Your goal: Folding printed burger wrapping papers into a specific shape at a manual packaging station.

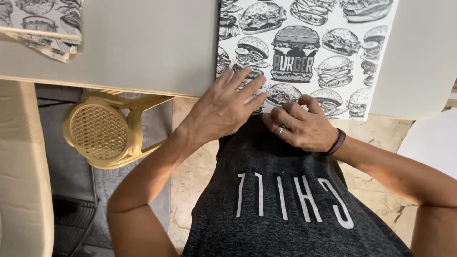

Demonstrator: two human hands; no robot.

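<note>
At table edge: left hand (223, 107) flat, right hand (300, 126) curled, both pressing printed sheet (309, 52); plastic chair (102, 131) left.

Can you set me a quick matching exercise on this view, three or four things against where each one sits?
Things:
1. left hand
2. right hand
3. plastic chair
4. folded printed stack

Places:
A. on the floor under the table's left part
B. top left corner of the table
C. flat on the printed sheet's near left corner
D. at the sheet's near edge, fingers curled

Pairs: 1-C, 2-D, 3-A, 4-B
</note>
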